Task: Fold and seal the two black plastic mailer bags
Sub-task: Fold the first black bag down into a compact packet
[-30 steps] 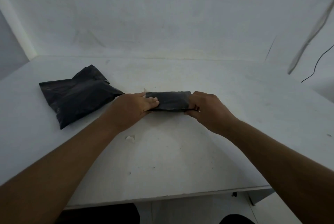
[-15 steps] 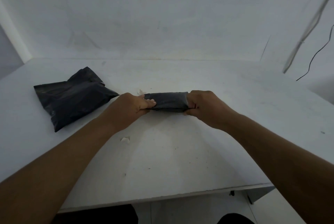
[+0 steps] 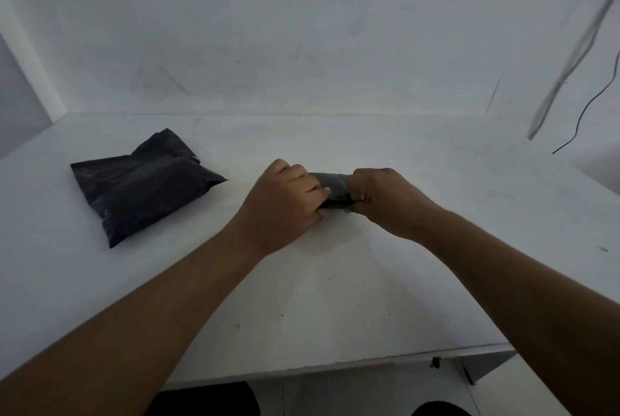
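While both forearms reach out over the white surface, the left hand and right hand are clamped around the two ends of a small folded mailer bag at mid-surface, squeezing it into a tight roll. Whether its flap is sealed can't be made out; fingers cover most of it. Farther left lies the second mailer bag, flat, crumpled and apparently not yet rolled. Roughly half remains.
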A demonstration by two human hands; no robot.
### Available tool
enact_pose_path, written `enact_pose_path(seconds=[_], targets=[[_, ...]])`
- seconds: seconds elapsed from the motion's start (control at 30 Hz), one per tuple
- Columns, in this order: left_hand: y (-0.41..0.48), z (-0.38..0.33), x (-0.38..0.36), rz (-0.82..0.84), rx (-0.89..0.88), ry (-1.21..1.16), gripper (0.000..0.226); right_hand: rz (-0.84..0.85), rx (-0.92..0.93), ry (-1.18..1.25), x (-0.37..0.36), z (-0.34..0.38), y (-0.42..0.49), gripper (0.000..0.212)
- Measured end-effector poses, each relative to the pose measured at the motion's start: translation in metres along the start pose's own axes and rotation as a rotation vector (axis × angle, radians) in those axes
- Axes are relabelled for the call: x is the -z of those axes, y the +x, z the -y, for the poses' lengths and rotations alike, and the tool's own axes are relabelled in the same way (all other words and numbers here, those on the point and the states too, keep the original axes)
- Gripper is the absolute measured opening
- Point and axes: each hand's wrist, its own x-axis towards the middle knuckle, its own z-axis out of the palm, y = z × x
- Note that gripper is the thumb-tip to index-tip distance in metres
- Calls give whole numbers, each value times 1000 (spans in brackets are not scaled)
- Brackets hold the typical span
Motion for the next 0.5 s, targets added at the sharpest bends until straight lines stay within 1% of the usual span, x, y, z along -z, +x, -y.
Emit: enact_pose_path(seconds=[0.07, 0.13, 0.17, 0.27, 0.3, 0.4, 0.5], targets=[[3, -2, -4, -40, 1, 22, 19, 1, -3, -1, -2, 0, 1, 45], [3, -3, -8, -50, -26, 51, 21, 13, -9, -9, -5, -2, 1, 20], [2, -3, -9, -49, -49, 64, 23, 15, -2, -14, -6, -2, 1, 11], [-7, -1, -8, -60, -105, 90, 27, 23, 6, -29, -7, -2, -1, 13], [-10, -1, -7, -67, -121, 87, 27, 25, 10, -35, -6, 0, -3, 18], [-18, -2, -7, -82, -158, 62, 23, 41, 35, -67, -10, 4, -6, 25], [-30, 2, -11, -73, -170, 36, 21, 18, 68, -73, -16, 4, -11, 28]])
